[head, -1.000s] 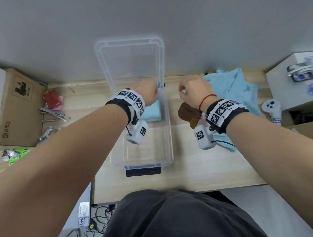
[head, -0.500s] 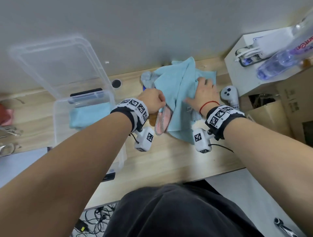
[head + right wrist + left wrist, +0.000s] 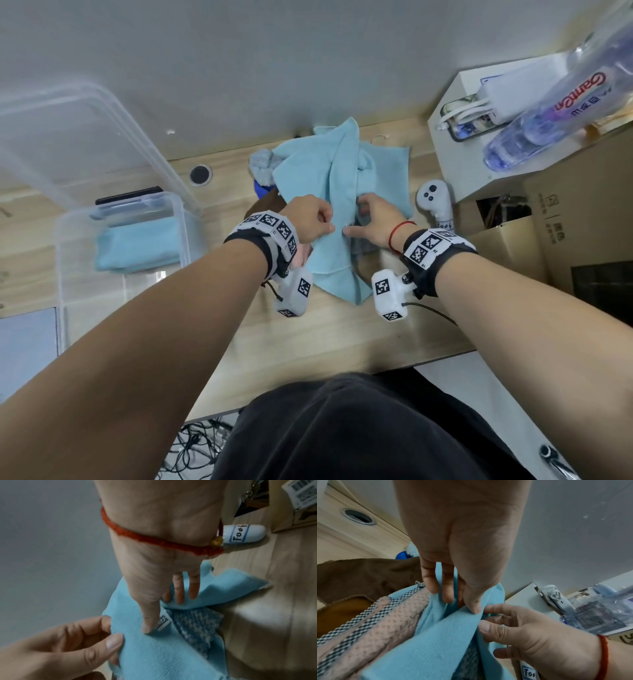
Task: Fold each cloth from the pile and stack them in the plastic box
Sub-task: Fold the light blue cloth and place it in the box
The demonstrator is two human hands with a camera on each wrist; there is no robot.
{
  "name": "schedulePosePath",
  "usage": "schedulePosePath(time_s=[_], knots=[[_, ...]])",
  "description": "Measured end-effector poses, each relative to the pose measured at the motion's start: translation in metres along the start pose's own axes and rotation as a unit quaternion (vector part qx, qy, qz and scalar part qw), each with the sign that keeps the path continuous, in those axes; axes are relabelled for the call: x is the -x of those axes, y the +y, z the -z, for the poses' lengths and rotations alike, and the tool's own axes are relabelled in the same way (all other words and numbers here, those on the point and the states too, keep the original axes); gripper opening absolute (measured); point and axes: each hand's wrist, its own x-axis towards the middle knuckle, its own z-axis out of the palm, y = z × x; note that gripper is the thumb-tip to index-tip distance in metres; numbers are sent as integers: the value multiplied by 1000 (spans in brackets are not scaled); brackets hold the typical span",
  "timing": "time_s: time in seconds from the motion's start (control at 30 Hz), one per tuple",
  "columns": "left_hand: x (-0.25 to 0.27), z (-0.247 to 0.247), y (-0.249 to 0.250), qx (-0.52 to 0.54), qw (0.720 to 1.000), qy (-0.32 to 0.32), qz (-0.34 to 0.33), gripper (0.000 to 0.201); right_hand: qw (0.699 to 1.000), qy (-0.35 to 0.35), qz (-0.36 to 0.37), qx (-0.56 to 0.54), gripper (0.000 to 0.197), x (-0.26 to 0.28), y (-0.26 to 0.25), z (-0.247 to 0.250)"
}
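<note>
A crumpled light blue cloth [image 3: 329,171] tops the pile on the desk. Under it lie a pink checked cloth [image 3: 376,615], a brown cloth [image 3: 359,574] and a blue-white knitted cloth [image 3: 195,626]. My left hand [image 3: 329,228] pinches a raised fold of the light blue cloth [image 3: 436,635] between thumb and fingers. My right hand [image 3: 356,219] rests on the same cloth [image 3: 154,655]. Its thumb presses beside a small label [image 3: 164,622] and its fingers [image 3: 180,595] lie straight on another fold. The clear plastic box [image 3: 60,274] stands to the left, holding one folded blue cloth [image 3: 137,246].
The box lid [image 3: 68,137] stands open against the wall. A white controller [image 3: 435,202] lies just right of the pile. Beyond it are a white box with a water bottle [image 3: 548,113] and cardboard boxes [image 3: 565,219]. A cable hole [image 3: 200,174] sits behind the box.
Both hands left the box and moved right to the pile. The right hand drew back from lying flat on the cloth toward the left hand, which now pinches the light blue cloth.
</note>
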Motion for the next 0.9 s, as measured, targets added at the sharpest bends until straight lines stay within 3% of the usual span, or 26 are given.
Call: schedulePosePath(time_s=[0.1,0.17,0.3,0.5,0.57,0.67,0.73,0.9], knots=[[4,8,6,29,999,15,-27,12,995,-16,2,-103,35,4,-4,6],[7,16,9,36,999,24,-26,10,980,-28,-10,-197,24,7,-17,13],[22,31,13,86,994,60,-20,8,947,-15,-54,-317,48,7,-44,23],[69,48,8,95,992,80,-11,5,912,-67,-30,-403,34,32,-87,30],[88,52,2,54,997,53,-15,11,903,-43,-23,-428,44,44,-104,31],[119,55,-5,34,999,-23,-13,13,931,-12,45,-362,48,66,-130,31],[141,53,-13,36,999,-20,1,21,941,-39,92,-322,40,87,-146,24],[180,51,-38,60,984,166,-25,78,951,-105,150,-250,36,139,-175,4]])
